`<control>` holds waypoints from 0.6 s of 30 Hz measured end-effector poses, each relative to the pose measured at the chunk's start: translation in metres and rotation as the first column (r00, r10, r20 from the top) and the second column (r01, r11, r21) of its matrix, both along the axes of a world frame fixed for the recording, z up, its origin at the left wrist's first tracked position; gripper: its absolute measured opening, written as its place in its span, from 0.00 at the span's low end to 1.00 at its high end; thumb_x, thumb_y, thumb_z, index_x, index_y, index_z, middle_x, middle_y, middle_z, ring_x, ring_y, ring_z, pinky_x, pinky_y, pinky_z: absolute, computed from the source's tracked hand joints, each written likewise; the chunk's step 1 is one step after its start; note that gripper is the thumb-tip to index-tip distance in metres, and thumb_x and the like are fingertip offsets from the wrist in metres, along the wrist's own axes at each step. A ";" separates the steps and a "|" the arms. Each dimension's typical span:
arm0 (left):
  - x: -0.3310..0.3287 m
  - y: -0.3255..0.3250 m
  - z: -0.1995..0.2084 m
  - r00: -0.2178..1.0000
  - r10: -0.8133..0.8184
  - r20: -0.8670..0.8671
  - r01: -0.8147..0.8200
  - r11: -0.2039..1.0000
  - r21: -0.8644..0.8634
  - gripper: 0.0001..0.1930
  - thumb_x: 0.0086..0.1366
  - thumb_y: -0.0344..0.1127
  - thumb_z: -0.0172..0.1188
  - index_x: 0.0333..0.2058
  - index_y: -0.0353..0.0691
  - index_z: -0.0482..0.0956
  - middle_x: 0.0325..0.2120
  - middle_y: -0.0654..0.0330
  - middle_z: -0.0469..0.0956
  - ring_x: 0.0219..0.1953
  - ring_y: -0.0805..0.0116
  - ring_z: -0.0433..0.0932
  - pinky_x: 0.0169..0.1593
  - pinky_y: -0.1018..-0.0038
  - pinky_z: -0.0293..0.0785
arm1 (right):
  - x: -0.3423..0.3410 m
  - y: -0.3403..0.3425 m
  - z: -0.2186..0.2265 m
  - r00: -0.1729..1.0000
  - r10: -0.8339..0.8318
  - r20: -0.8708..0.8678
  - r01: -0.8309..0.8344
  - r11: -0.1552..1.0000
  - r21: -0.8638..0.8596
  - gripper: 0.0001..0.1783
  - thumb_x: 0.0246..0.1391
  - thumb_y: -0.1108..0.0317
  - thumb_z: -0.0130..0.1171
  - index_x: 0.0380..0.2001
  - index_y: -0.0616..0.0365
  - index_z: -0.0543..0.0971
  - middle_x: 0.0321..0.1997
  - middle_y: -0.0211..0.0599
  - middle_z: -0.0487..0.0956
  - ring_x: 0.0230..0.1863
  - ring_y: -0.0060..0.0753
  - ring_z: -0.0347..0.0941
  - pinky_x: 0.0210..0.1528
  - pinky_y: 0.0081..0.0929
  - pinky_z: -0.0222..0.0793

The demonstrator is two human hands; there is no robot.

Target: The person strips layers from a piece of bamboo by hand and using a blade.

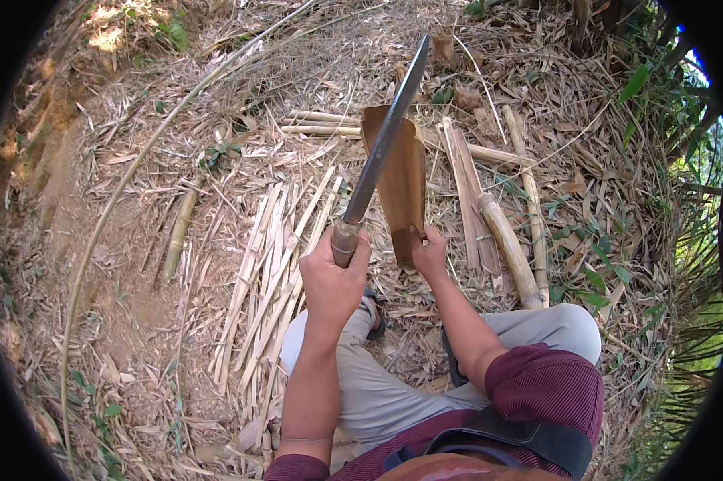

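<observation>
My left hand (pixel 329 276) is wrapped round the short handle of a machete (pixel 380 152). Its long dark blade points up and away, leaning to the right. Lower on the right, my right hand (pixel 430 255) pinches the narrow near end of a brown bamboo sheath (pixel 403 180), a broad, slightly curved husk that widens toward its far end. The blade crosses in front of the husk's left side; whether they touch I cannot tell.
Split bamboo strips (pixel 275 264) lie in a bundle left of my legs. A thick bamboo piece (pixel 511 248) and a bamboo pole (pixel 530 192) rest at the right. Short stumps (pixel 444 50) stand beyond. A long thin cane (pixel 125 172) arcs along the left over dry leaf litter.
</observation>
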State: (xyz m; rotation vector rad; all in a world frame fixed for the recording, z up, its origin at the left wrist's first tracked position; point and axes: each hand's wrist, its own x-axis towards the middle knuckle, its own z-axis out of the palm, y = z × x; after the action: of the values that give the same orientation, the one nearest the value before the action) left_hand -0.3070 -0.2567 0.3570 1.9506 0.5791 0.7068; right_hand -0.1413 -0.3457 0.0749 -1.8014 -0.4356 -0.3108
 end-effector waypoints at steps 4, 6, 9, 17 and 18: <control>0.000 0.000 0.000 1.000 0.003 -0.027 -0.002 1.000 0.015 0.11 0.66 0.35 0.65 0.31 0.32 0.79 0.14 0.66 0.73 0.18 0.83 0.65 0.24 0.77 0.64 | -0.002 -0.001 0.003 0.998 0.016 -0.064 -0.016 1.000 -0.003 0.12 0.57 0.69 0.65 0.44 0.63 0.83 0.37 0.51 0.83 0.36 0.53 0.79 0.40 0.40 0.73; -0.001 0.000 0.001 1.000 0.005 -0.030 -0.005 1.000 0.006 0.11 0.66 0.35 0.65 0.31 0.32 0.79 0.14 0.66 0.74 0.18 0.83 0.66 0.24 0.76 0.64 | -0.004 -0.001 0.006 0.995 0.029 -0.095 -0.029 1.000 0.003 0.13 0.57 0.69 0.65 0.44 0.62 0.83 0.38 0.51 0.83 0.37 0.51 0.79 0.40 0.39 0.73; -0.001 0.000 0.002 1.000 0.004 -0.023 -0.004 1.000 0.008 0.11 0.66 0.35 0.65 0.31 0.32 0.79 0.14 0.66 0.74 0.19 0.82 0.66 0.24 0.76 0.64 | -0.002 -0.001 0.003 0.997 0.026 -0.074 -0.028 0.999 -0.016 0.14 0.58 0.68 0.65 0.46 0.61 0.84 0.37 0.50 0.83 0.37 0.49 0.79 0.39 0.38 0.73; 0.000 0.004 -0.004 1.000 0.017 0.003 -0.016 0.998 -0.067 0.11 0.66 0.35 0.65 0.30 0.33 0.79 0.15 0.67 0.73 0.19 0.83 0.66 0.24 0.77 0.64 | -0.009 0.002 0.004 0.995 0.051 -0.084 -0.054 0.998 -0.034 0.16 0.57 0.67 0.66 0.49 0.56 0.84 0.36 0.49 0.83 0.37 0.47 0.78 0.39 0.37 0.73; 0.000 0.005 -0.003 1.000 0.017 -0.001 -0.017 0.998 -0.059 0.11 0.66 0.35 0.66 0.29 0.33 0.79 0.15 0.67 0.73 0.19 0.83 0.66 0.24 0.77 0.64 | -0.011 0.002 0.005 0.995 0.046 -0.091 -0.051 0.997 -0.052 0.16 0.57 0.68 0.66 0.49 0.56 0.84 0.36 0.49 0.83 0.37 0.48 0.78 0.39 0.37 0.73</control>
State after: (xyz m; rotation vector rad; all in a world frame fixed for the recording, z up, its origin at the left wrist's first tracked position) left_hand -0.3073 -0.2520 0.3537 1.8934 0.6108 0.6928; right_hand -0.1519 -0.3438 0.0799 -1.8468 -0.4267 -0.1848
